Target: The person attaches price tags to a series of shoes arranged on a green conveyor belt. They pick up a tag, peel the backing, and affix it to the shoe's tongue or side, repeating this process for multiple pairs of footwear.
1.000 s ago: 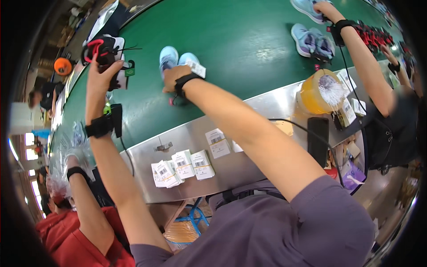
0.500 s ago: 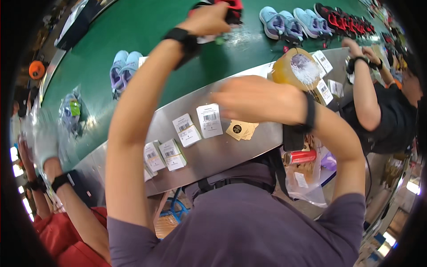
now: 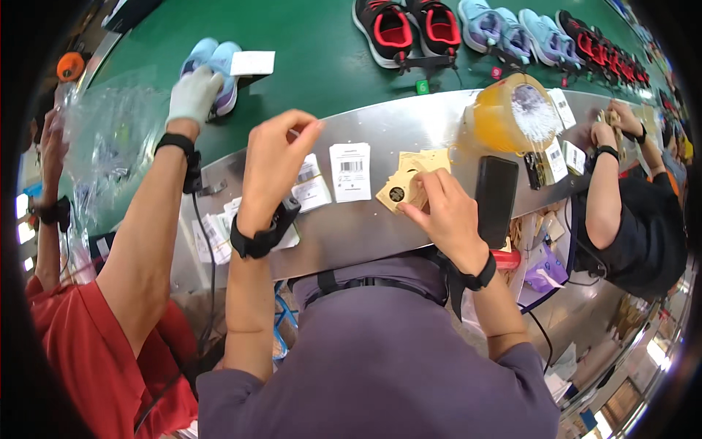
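My right hand [image 3: 450, 219] is at a fanned pile of tan paper tags [image 3: 417, 164] on the metal ledge, its thumb and fingers pinching one tan tag [image 3: 417, 194]. My left hand [image 3: 274, 161] hovers over the ledge with fingers loosely curved and nothing visible in them. Beneath and beside it lie stacks of white barcode tags [image 3: 351, 172], partly hidden by my wrist. Beyond my hands, a pair of black and red shoes [image 3: 391, 33] stands on the green belt, a small green tag [image 3: 422, 87] at its near side.
A co-worker's gloved hand [image 3: 194, 95] touches light blue shoes [image 3: 225, 58] at left, near clear plastic bags [image 3: 117, 117]. At right are a yellow tape roll [image 3: 497, 113], a black phone [image 3: 497, 197], more shoes [image 3: 482, 25] and another person's arm [image 3: 605, 183].
My left hand has come back from the black and red shoes toward the ledge. My right hand has lowered onto the tan tags. The co-worker's gloved hand has reached the light blue shoes.
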